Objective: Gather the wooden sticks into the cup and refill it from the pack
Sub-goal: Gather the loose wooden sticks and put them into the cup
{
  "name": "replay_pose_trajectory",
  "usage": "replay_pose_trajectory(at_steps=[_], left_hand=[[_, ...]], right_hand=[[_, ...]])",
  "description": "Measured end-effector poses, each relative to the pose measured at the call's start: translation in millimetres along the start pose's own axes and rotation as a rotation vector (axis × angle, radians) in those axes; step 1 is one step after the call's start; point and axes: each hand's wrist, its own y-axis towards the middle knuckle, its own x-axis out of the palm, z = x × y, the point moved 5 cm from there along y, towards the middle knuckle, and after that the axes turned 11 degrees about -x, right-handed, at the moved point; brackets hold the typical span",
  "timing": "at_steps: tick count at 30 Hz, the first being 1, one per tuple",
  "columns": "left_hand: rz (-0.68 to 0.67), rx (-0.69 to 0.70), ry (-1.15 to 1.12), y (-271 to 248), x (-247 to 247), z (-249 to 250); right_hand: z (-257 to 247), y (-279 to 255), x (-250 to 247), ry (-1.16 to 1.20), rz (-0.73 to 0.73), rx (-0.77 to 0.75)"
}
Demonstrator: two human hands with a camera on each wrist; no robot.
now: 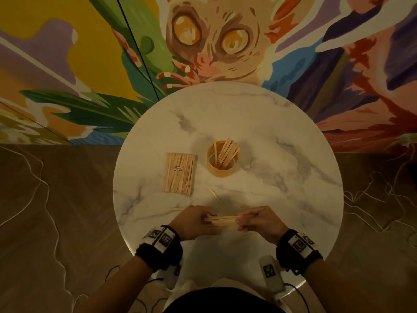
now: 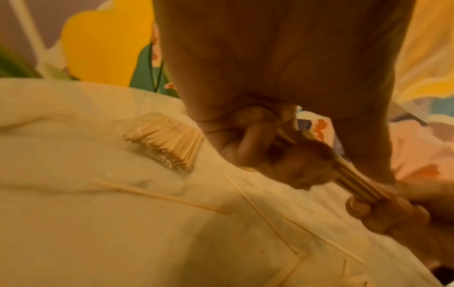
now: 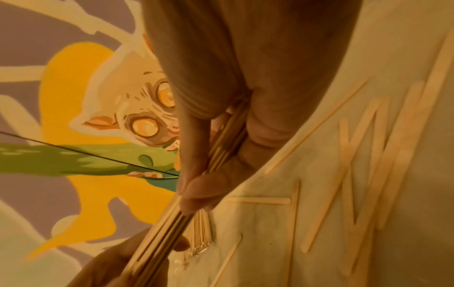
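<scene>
Marble-patterned and round, the worktop stands against a wall painted with a bright mural of a wide-eyed animal among leaves. At the near edge of that surface a bundle of wooden sticks lies level between two hands. The left hand grips one end, its fingers curled round the sticks; the right hand grips the other end, thumb and fingers pinched over the bundle. In the wrist views the sticks sit side by side, edges lined up, running from one palm into the other.

Loose sticks lie flat on the marble around the hands. One thin stick slants away from the bundle toward the cup, another pokes out just left of the left hand, and several more lie scattered at crossing angles in the right wrist view; their exact number is hard to tell through the blur.

Farther in, near the middle of the worktop, stands the cup, a low round wooden one, upright, with a handful of sticks leaning against its far right wall. Just left of it, apart from it, the pack lies flat: a clear wrapper full of sticks with a small label on top.

Each wrist wears a black band carrying white square markers. Pale cables trail across the brown floor on both sides.
</scene>
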Motion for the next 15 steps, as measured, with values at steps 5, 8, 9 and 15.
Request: replay_pose_trajectory(at_steps=[5,8,9,15], left_hand=[[0.135,-0.004,-0.614,-7,-7,-7],[0.278,-0.029,-0.663,-1,4,0],[0.317,-0.037,-0.655,2,6,3],[0.411,0.055,-0.692,16,-7,20]], right_hand=[[5,1,4,0.069,0.016,0.024],[-1,4,24,0.034,-0.009,-0.014],[-5,5,30,0.025,-0.011,-0.029],[-35,15,31,-0.030,0.040,-0.124]])
